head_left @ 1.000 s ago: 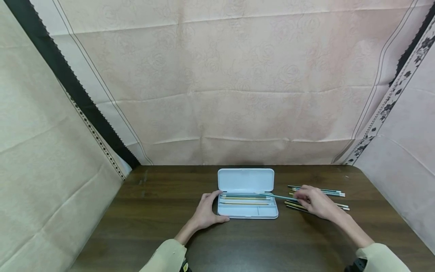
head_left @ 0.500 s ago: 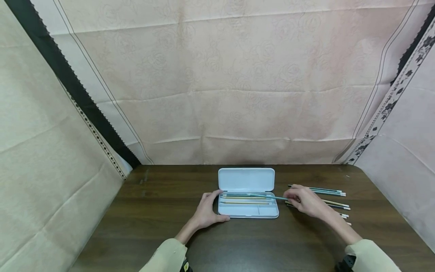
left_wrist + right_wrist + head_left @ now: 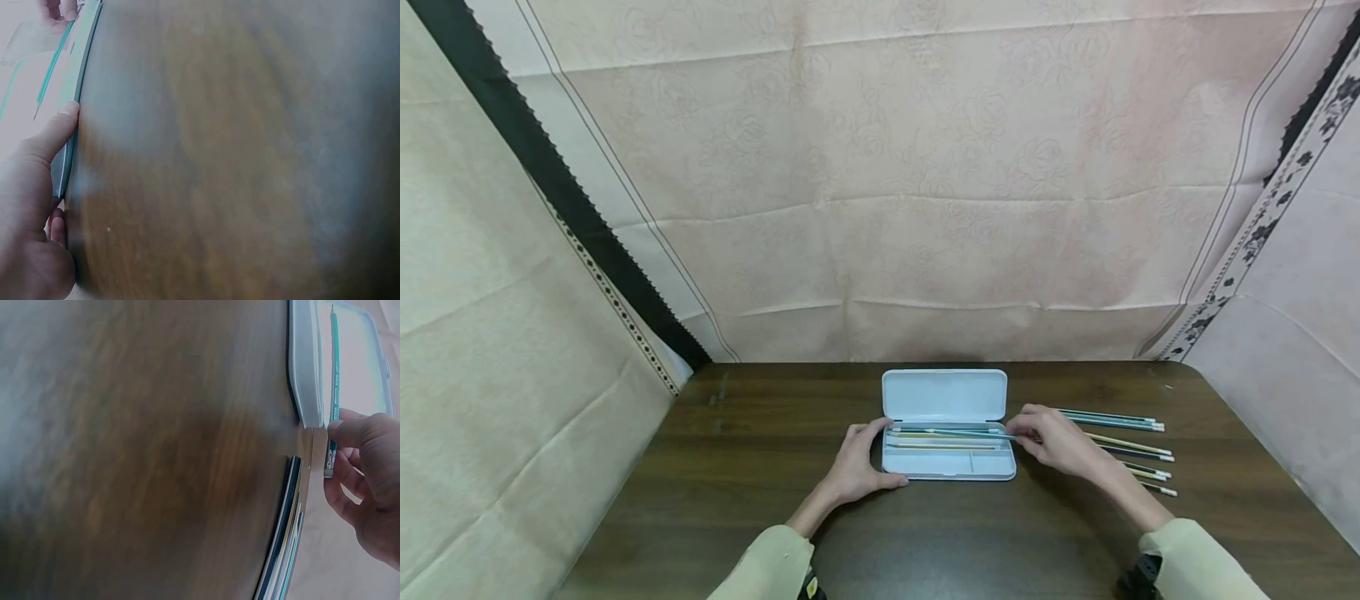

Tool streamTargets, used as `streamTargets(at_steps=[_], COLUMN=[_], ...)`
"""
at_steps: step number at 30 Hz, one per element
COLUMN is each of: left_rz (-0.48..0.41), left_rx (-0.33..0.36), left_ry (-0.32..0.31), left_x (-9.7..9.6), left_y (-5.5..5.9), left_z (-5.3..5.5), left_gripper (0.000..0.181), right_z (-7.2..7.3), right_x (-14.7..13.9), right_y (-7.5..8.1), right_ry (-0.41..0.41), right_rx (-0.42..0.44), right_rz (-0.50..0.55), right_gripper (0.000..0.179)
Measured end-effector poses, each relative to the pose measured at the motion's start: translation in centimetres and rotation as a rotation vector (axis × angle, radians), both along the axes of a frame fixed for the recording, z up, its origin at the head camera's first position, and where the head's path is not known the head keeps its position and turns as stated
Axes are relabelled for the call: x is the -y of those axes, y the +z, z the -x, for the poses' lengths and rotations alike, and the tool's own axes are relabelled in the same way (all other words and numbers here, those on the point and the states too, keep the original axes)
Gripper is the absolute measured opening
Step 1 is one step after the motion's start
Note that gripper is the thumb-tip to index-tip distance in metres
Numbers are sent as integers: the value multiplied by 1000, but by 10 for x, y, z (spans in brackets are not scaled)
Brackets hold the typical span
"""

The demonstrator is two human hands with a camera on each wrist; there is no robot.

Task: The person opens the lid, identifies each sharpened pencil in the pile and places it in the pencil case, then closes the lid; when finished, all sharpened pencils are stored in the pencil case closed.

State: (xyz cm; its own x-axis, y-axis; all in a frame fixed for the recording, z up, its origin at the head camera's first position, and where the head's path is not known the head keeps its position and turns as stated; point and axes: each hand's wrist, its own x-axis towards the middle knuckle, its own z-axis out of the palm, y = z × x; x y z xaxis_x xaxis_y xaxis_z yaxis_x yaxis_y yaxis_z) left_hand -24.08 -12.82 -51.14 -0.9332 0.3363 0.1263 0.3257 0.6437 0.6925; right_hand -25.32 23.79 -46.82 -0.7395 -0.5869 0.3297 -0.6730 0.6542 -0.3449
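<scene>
A light blue pencil case (image 3: pixel 925 474) lies on the table with its lid (image 3: pixel 943 395) raised at the back and several pencils in its tray. My left hand (image 3: pixel 856 468) holds the case's left end, thumb at the front edge and fingers toward the back. In the left wrist view the thumb (image 3: pixel 55 134) lies along the case's edge. Over the case's right end, my right hand (image 3: pixel 1054 437) pinches a teal pencil (image 3: pixel 335 369) near its eraser end. The pencil's sharp tip points left over the tray. In the head view, the right-hand fingertips partly hide its rear end.
Several loose pencils (image 3: pixel 1123 423) lie to the right of the case, in the rear part of the table's right side. More pencils (image 3: pixel 1150 454) lie nearer, partly hidden by the right hand and forearm. A cloth backdrop (image 3: pixel 940 208) rises behind the brown table (image 3: pixel 760 433).
My right hand has moved left with the teal pencil, bringing it farther over the tray. More of the loose pencils' ends show behind it. My left hand stays on the case.
</scene>
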Motion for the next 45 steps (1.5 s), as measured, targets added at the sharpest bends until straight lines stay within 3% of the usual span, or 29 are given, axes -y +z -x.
streamTargets(at_steps=[12,29,45], left_rz=[-7,-12,-6], left_rx=[-16,-17,-19], left_ry=[-10,-11,-12], left_x=[0,0,1], left_y=[0,1,0], left_z=[0,1,0], left_gripper=[91,92,92], right_z=[3,8,14], right_x=[18,35,47], right_y=[2,-2,-6], right_ry=[21,48,72], right_rx=[0,-76,-34], right_rz=[-18,-48,-55], right_gripper=[20,19,18])
